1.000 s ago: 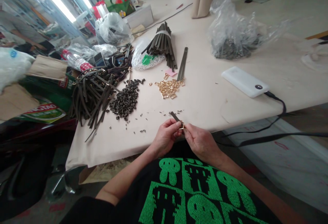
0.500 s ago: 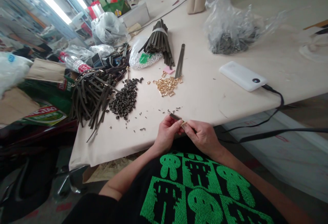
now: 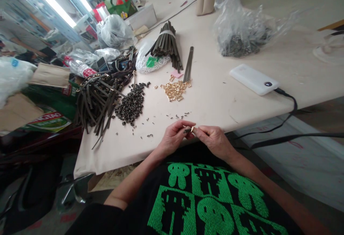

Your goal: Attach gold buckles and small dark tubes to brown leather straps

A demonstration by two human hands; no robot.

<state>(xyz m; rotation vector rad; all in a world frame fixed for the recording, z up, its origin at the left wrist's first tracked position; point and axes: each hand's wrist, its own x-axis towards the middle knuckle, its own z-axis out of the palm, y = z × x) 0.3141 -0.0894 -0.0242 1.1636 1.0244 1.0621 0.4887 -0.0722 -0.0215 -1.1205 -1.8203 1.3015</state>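
Note:
Near the table's front edge my left hand (image 3: 173, 135) pinches a dark strap (image 3: 187, 130), only a short bit of which shows. A small gold buckle (image 3: 192, 129) sits at the strap, with the fingertips of my right hand (image 3: 214, 139) closed on it. Whether the strap passes through the buckle is too small to tell. Beyond my hands lie a pile of gold buckles (image 3: 174, 91) and some loose flat straps (image 3: 189, 65). Left of these is a heap of small dark loops (image 3: 130, 106).
A tied bundle of straps (image 3: 167, 43) rests on a clear bag. Finished-looking straps with buckles (image 3: 95, 99) hang over the table's left edge. At right are a white power bank (image 3: 254, 79) with a black cable and a plastic bag (image 3: 242, 30). Dark scraps (image 3: 149, 135) dot the table.
The strap has turned in my left fingers, and its end no longer sticks out past them. My left index finger is now stretched over it. My right hand stays at the buckle.

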